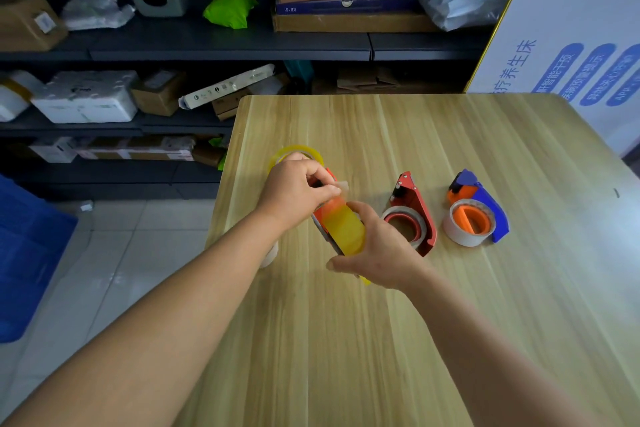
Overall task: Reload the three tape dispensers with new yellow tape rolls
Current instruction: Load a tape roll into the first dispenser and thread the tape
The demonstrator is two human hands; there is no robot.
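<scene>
Head view gives me the right hand nearest, fingers wrapped around a red dispenser loaded with a yellow tape roll, lifted over the wooden table. Just beyond, the left hand pinches the loose tape end at the dispenser's front. Behind that hand I see a spare yellow roll on the table. To the right lie a second red dispenser and a blue-and-orange dispenser, both carrying pale rolls. Cluttered shelves stand farthest back.

Dispensers: 3 – held, red, blue. Yellow rolls: 2 – loaded, loose. Hands: 2 – left, right
</scene>
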